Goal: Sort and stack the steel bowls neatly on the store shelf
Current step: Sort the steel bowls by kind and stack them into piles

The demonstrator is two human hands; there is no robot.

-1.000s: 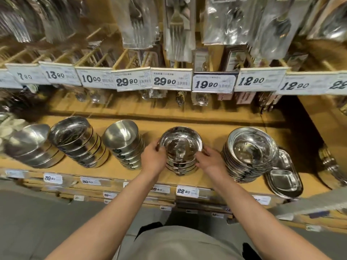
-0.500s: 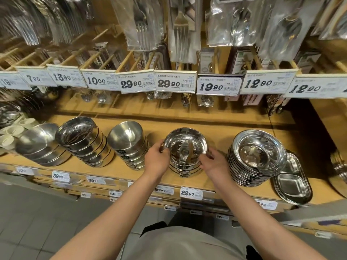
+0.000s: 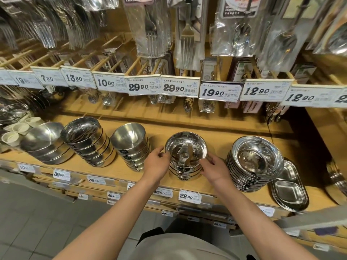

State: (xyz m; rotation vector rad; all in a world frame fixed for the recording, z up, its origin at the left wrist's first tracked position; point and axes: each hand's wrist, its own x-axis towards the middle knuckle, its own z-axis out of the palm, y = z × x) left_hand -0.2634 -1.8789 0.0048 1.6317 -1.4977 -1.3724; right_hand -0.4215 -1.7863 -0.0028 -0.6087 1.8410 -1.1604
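Wooden store shelf (image 3: pixel 216 128) ran across the view, hung above with packed forks and price tags, and steel bowls stood on it in several stacks. Over the last second little had altered: both hands had stayed on the middle stack (image 3: pixel 185 160), only the camera drifting, which I judged to mean the stack was being squared up rather than moved. The left hand (image 3: pixel 156 163) cupped the stack's left side, fingers curled against the rim; the right hand (image 3: pixel 213 168) held its right side likewise, fingertips pinching at the upper bowls. Left of the stack stood a taller leaning stack (image 3: pixel 132 147); right of it, a pile of wider plates (image 3: pixel 255 164), then an oblong tray (image 3: pixel 289 190).
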